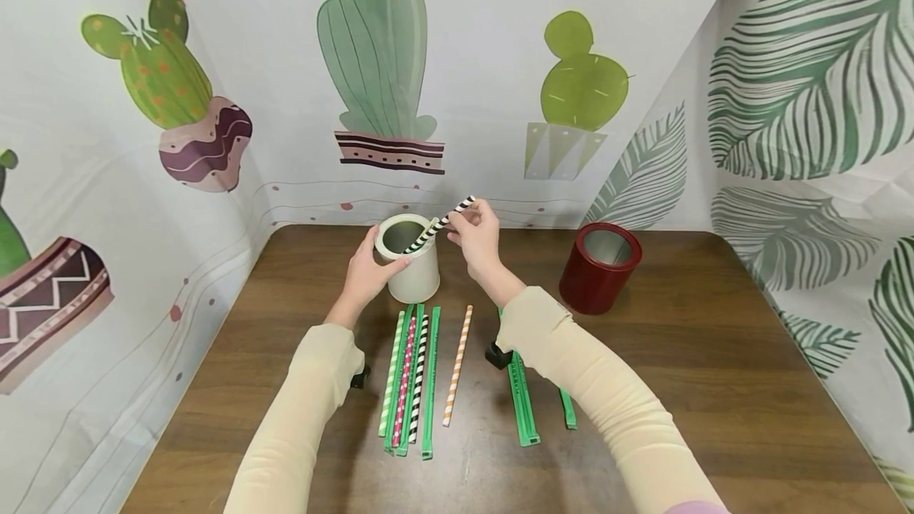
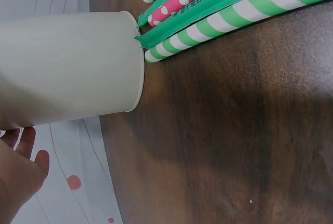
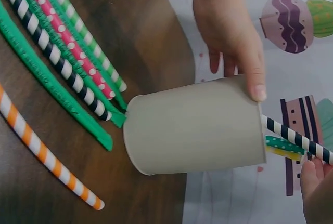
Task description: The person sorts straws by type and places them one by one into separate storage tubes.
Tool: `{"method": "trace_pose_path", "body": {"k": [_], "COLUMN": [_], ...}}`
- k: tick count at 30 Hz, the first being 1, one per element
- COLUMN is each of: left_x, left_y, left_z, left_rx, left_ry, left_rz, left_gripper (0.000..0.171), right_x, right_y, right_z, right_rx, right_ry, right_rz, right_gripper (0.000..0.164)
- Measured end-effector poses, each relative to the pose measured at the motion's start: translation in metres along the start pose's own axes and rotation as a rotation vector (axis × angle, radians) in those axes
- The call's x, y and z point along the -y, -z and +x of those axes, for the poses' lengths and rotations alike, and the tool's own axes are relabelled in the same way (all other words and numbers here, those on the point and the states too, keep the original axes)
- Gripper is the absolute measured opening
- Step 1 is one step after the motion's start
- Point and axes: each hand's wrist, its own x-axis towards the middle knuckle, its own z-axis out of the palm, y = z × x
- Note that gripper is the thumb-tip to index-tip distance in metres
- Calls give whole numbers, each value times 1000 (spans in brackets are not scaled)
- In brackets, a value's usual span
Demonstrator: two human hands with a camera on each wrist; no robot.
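On the left side of the table, my left hand [image 1: 366, 270] grips a cream-white can [image 1: 416, 280] by its rim, thumb near the front. My right hand [image 1: 477, 235] pinches a black-and-white striped straw [image 1: 458, 209], held slanted with its lower end inside the can's mouth. Beside it in the right wrist view, a green dotted straw [image 3: 283, 144] and a yellow one [image 3: 285, 154] stick out of the can. Below the can lie a green-striped straw [image 1: 391, 375], a pink dotted straw [image 1: 405, 379], another black-striped straw [image 1: 418, 379] and green wrapped straws [image 1: 432, 383].
An orange-striped straw [image 1: 458, 366] lies alone right of the group. More green wrapped straws [image 1: 524, 407] lie under the right forearm, with another green wrapper end [image 1: 567, 409] further right. A dark red can [image 1: 598, 276] stands at the back right, before the patterned backdrop [image 1: 485, 62].
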Motion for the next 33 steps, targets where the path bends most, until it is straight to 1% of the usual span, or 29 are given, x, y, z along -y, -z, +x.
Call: {"method": "trace_pose_path", "body": {"k": [4, 10, 15, 21, 24, 28, 33], "left_x": [1, 1, 0, 1, 2, 4, 4], "left_y": [0, 0, -1, -1, -2, -2, -2], "left_z": [0, 0, 0, 1, 1, 2, 2], "left_rx": [-1, -1, -2, 2, 1, 1, -8], "left_ry": [-1, 4, 6, 13, 19, 17, 9], "left_rz": [-5, -10, -18, -18, -14, -6, -1], "left_gripper": [91, 92, 92, 92, 92, 93, 92], "right_x": [-6, -10, -13, -22, -27, -34, -44], "right_y": [-1, -3, 0, 11, 18, 27, 38], "right_z": [-1, -3, -3, -1, -1, -3, -6], "right_rx": [15, 60, 97, 134, 143, 153, 173], "right_ry": [-50, -127, -198, -289, -338, -394, -439], "right_rz": [-42, -96, -154, -209, -216, -234, -268], "right_gripper": [8, 5, 15, 31, 32, 30, 33]}}
